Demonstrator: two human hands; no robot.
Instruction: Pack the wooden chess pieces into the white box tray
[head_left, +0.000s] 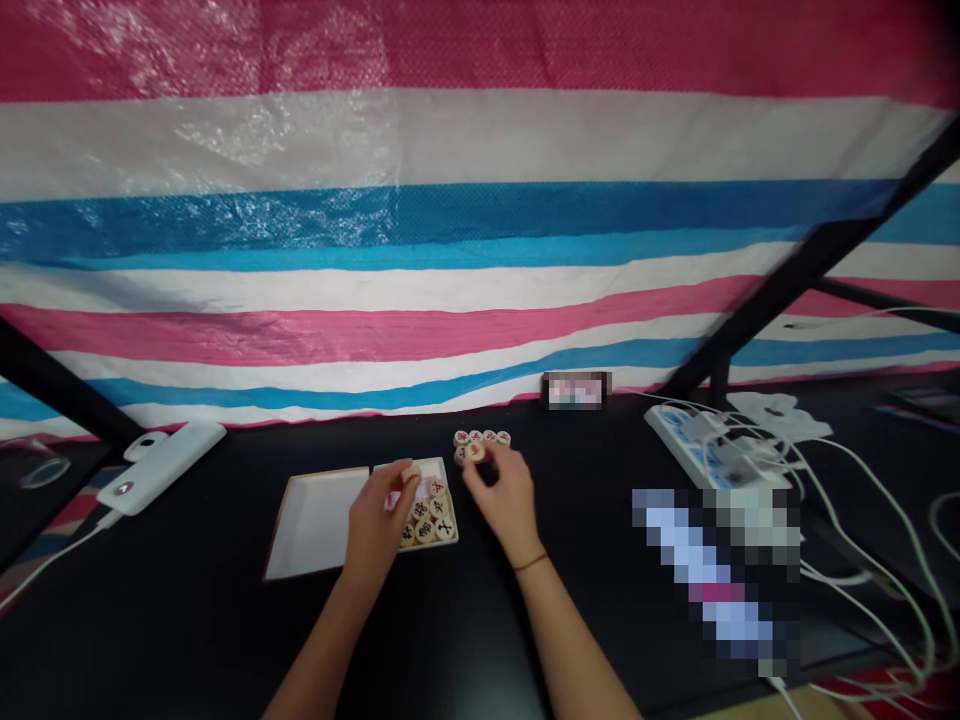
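Over the open box [452, 475], my left hand [381, 510] pinches a round Chinese chess piece [410, 472]. Inside the box lie several chess pieces [424, 529], most with black characters and at least one with red. The box's lid [315, 525] lies flat, open to the left. My right hand [504, 492] grips another chess piece [475, 453] with a red character, just right of the box. It is at the front of a small group of red-marked chess pieces [489, 438] on the black table. My right fingers partly hide that front row.
At the left is a white device with a cable [169, 465]. A phone-like object [576, 390] stands at the back. To the right are a power strip [686, 445], tangled white cables [862, 490] and a blurred-out object [705, 570]. A striped sheet [450, 230] hangs behind the table.
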